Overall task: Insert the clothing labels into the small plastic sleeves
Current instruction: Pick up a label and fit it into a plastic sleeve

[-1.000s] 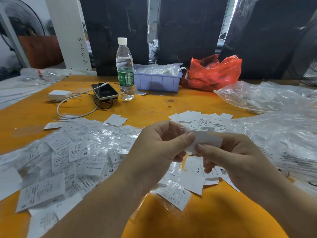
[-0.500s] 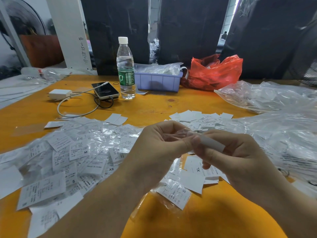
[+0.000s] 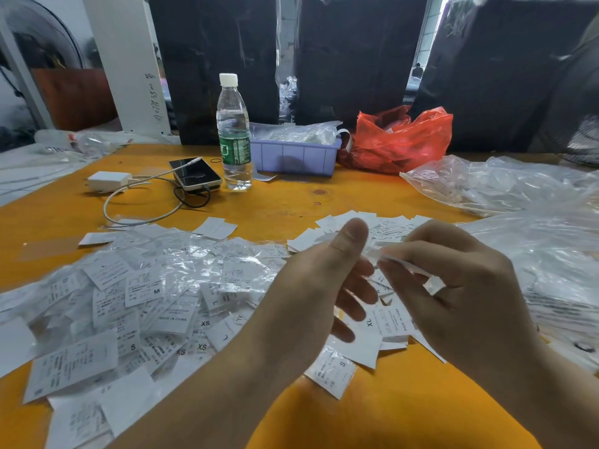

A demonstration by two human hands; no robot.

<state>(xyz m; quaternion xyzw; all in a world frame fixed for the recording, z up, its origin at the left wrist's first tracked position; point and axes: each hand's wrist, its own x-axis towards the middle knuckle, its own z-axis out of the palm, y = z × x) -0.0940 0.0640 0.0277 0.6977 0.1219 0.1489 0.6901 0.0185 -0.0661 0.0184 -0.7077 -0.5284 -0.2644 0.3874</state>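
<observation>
Above the orange table (image 3: 324,196), right hand (image 3: 460,286) pinches a white label (image 3: 410,270) between thumb and fingers; left hand (image 3: 324,280) is spread wide, holding nothing.

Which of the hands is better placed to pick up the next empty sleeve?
Probably the left hand: its fingers are spread and hold nothing. The right hand pinches a white label. It hangs over loose labels; which sleeves are empty is unclear.
</observation>
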